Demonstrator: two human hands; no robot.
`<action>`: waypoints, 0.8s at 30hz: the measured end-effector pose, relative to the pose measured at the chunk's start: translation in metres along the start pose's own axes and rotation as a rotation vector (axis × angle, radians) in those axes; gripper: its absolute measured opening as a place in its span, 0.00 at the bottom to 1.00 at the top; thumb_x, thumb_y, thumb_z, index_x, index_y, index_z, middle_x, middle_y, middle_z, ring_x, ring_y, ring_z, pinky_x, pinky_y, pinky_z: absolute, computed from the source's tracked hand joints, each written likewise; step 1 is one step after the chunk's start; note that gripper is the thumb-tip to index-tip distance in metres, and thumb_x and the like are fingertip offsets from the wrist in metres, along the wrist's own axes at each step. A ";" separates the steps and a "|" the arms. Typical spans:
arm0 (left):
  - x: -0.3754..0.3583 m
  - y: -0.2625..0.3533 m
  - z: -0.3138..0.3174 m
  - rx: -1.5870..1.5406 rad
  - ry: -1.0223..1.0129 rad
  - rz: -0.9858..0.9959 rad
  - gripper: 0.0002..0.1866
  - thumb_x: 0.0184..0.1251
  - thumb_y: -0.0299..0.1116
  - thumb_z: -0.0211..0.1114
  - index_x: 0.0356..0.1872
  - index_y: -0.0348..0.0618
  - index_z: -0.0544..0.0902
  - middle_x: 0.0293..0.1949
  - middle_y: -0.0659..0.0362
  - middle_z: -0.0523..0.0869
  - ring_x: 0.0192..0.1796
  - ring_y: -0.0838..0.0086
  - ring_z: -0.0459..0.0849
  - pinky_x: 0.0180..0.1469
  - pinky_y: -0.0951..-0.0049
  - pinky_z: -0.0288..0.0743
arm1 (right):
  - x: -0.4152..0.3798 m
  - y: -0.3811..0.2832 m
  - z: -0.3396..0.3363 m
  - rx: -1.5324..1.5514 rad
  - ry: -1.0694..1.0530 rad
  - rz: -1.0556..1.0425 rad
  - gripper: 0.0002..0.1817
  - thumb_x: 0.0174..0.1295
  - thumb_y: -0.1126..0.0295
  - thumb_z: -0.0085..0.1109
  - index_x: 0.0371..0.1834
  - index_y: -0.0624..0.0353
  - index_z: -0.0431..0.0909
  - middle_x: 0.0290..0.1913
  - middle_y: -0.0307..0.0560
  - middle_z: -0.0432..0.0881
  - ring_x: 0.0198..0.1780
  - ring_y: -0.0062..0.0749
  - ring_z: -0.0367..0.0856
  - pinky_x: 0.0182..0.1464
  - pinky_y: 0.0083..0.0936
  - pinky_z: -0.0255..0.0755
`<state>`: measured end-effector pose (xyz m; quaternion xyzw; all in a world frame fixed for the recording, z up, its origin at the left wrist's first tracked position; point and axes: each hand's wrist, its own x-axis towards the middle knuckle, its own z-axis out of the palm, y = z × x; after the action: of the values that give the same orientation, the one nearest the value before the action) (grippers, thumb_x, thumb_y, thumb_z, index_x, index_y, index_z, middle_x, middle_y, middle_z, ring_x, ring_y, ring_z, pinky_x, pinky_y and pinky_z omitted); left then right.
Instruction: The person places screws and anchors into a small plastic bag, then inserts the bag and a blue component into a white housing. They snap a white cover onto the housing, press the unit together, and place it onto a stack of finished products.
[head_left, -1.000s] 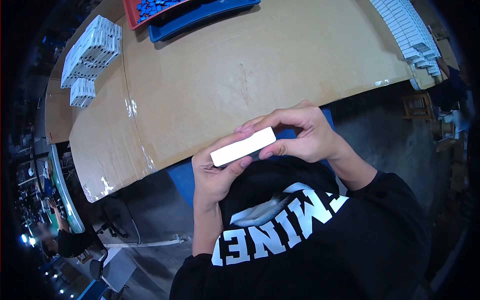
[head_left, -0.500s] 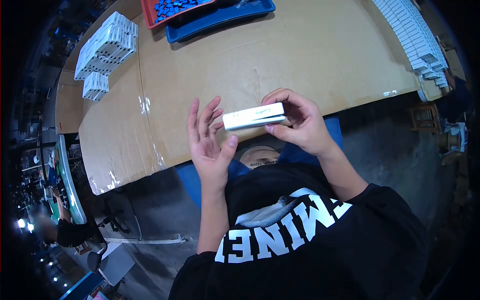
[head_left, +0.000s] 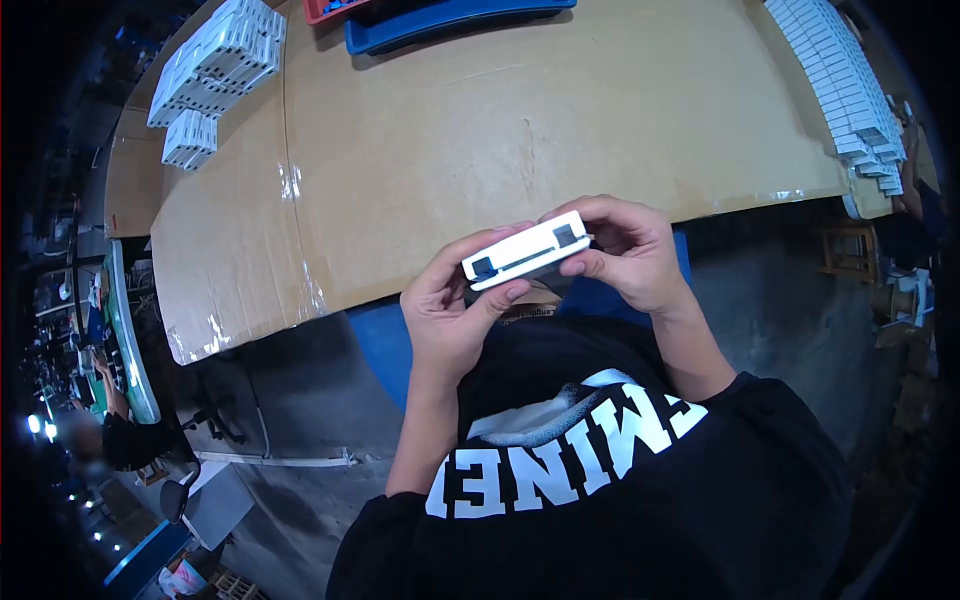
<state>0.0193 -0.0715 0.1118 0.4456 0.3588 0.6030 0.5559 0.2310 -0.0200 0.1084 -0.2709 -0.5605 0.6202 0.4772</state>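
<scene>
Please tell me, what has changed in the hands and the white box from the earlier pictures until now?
Half a second ago the left hand was open and off the white box, which the right hand held alone. Now the left hand grips it again, and the box has turned: a face with two dark squares shows. The right hand kept its hold. The white box stacks and the cardboard-covered table look unchanged.

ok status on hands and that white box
Left hand and right hand both grip the white box. Held above the table edge, near the chest. Nothing in the way.
</scene>
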 end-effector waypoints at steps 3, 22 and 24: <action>-0.002 0.002 0.003 0.134 0.004 0.045 0.22 0.61 0.20 0.78 0.57 0.32 0.85 0.55 0.48 0.90 0.58 0.68 0.88 0.63 0.69 0.82 | -0.001 0.001 -0.006 -0.016 -0.048 -0.050 0.19 0.61 0.77 0.74 0.56 0.69 0.84 0.53 0.52 0.88 0.55 0.32 0.87 0.60 0.27 0.82; 0.004 -0.003 0.011 0.060 0.052 0.039 0.26 0.63 0.18 0.75 0.63 0.31 0.79 0.55 0.52 0.89 0.58 0.70 0.87 0.65 0.71 0.78 | -0.007 0.020 -0.003 0.106 0.085 0.012 0.21 0.62 0.81 0.73 0.58 0.68 0.82 0.49 0.47 0.88 0.52 0.27 0.86 0.57 0.23 0.79; 0.002 -0.019 0.001 0.032 0.089 -0.123 0.30 0.61 0.20 0.77 0.64 0.30 0.76 0.55 0.55 0.87 0.59 0.71 0.86 0.65 0.72 0.77 | -0.001 0.016 0.000 0.203 0.136 0.076 0.22 0.62 0.80 0.73 0.60 0.67 0.80 0.48 0.44 0.87 0.52 0.25 0.85 0.58 0.23 0.79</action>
<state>0.0267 -0.0669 0.0945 0.4045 0.4195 0.5810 0.5682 0.2269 -0.0200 0.0929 -0.2836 -0.4503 0.6717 0.5153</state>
